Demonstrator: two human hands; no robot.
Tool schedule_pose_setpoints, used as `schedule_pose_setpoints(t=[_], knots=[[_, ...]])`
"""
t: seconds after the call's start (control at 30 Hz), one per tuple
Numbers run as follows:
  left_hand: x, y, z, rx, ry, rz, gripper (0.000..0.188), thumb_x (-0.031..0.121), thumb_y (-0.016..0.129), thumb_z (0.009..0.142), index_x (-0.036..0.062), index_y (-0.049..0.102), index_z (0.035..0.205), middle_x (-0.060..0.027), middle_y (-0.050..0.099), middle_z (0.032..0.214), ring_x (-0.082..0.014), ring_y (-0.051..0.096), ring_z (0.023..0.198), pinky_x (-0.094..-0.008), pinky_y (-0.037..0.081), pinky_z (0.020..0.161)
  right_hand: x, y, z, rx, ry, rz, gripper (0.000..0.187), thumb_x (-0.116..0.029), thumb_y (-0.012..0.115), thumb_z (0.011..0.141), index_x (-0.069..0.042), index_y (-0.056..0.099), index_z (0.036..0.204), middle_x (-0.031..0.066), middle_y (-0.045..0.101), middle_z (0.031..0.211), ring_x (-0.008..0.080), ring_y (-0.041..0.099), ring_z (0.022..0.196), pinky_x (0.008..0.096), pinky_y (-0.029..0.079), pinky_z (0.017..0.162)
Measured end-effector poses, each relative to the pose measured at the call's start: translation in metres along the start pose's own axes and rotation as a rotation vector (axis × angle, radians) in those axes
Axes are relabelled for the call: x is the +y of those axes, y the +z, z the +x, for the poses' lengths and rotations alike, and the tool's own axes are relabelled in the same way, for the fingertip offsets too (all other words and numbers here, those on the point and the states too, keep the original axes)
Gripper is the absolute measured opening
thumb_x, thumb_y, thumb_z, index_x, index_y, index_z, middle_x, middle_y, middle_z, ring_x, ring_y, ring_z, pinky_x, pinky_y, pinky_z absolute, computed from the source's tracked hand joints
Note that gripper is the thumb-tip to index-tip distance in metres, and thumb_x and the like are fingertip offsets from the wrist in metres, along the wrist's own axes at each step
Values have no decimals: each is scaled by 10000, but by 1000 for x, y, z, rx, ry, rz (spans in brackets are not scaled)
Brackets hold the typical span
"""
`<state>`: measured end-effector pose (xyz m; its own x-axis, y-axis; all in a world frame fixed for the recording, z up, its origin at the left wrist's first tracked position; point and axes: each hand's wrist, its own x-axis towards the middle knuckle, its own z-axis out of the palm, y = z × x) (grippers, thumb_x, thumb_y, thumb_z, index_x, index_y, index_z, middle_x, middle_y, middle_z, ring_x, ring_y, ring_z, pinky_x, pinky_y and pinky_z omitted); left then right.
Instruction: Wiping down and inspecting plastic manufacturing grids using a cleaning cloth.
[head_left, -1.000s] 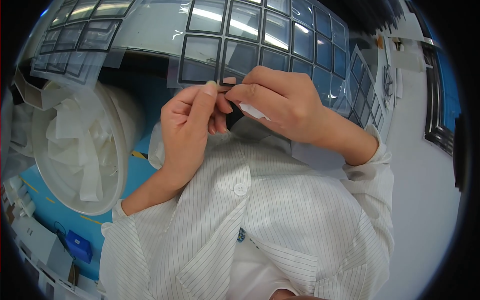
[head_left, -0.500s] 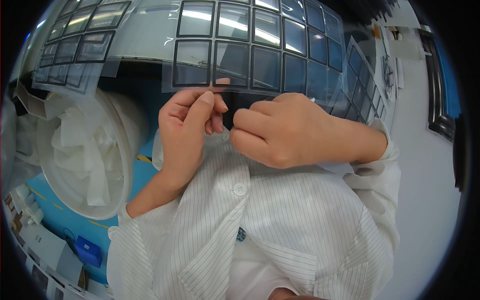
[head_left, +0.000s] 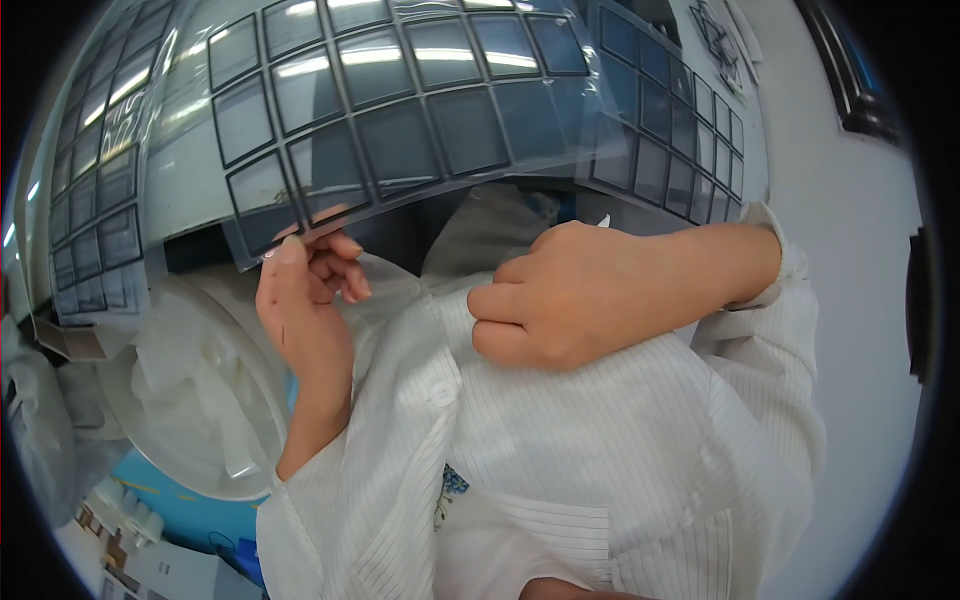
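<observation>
My left hand (head_left: 308, 315) pinches the near left corner of a clear plastic sheet (head_left: 400, 150) between thumb and fingers. Rows of dark-outlined squares cover this sheet, and its near edge slants up toward the right. My right hand (head_left: 590, 295) is closed in a fist in front of my chest, below the sheet and apart from it. A small white pointed bit (head_left: 605, 221) sticks out above that fist; what the fingers hold is hidden.
More gridded clear sheets lie at the left (head_left: 95, 235) and the right (head_left: 660, 110) of the work surface. Below left stands a white bin (head_left: 279, 440) with crumpled whitish strips (head_left: 205, 390) in it. A pale wall (head_left: 840, 300) runs along the right.
My left hand has moved left and slightly nearer, with the sheet's corner in it. The sheet now slants. My right fist has stayed nearly in place, a little lower, and the view has shifted.
</observation>
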<state>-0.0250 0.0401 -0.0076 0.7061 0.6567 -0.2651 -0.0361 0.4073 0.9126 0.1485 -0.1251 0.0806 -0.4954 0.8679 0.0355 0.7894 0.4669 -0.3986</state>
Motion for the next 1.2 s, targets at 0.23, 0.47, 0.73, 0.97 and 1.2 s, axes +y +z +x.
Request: schedule_pose_setpoints(t=[0.23, 0.47, 0.73, 0.97, 1.2], knots=[[-2, 8, -6, -121, -87, 116, 542, 350, 306, 1042, -65, 649, 1103, -96, 641, 858, -131, 554, 627, -247, 411, 589, -2, 6, -26, 33, 108, 105, 182, -98, 659, 751, -33, 495, 795, 52, 443, 733, 157, 525, 564, 297, 413, 387], [-1, 34, -8, -271, -147, 148, 314, 223, 492, 1055, -25, 683, 1083, -44, 661, 840, -63, 553, 647, -206, 425, 602, -1, 21, -42, 106, 203, 190, 160, -125, 685, 809, -55, 543, 831, 45, 471, 732, 169, 561, 592, 305, 421, 420], [-5, 56, 8, -275, -264, 71, 409, 325, 503, 1058, -30, 703, 1025, -33, 651, 785, -60, 532, 611, -204, 399, 573, 7, 34, -26, 425, 433, -82, 290, -110, 722, 820, -53, 659, 1097, 20, 517, 710, 136, 560, 570, 277, 438, 441], [-6, 60, 7, -339, -174, 44, 600, 446, 342, 1090, -33, 694, 1015, -51, 647, 780, -86, 546, 624, -226, 409, 588, 17, 54, -16, 595, 560, -258, 495, -110, 763, 813, -55, 639, 1289, 8, 527, 693, 115, 533, 567, 253, 425, 447], [-11, 49, 3, -178, -99, 46, 371, 281, 513, 1061, -34, 696, 987, -35, 638, 747, -57, 523, 569, -191, 398, 525, 13, 46, -22, 574, 417, 5, 321, -68, 779, 785, -44, 700, 1095, 13, 551, 718, 131, 554, 572, 263, 432, 448]])
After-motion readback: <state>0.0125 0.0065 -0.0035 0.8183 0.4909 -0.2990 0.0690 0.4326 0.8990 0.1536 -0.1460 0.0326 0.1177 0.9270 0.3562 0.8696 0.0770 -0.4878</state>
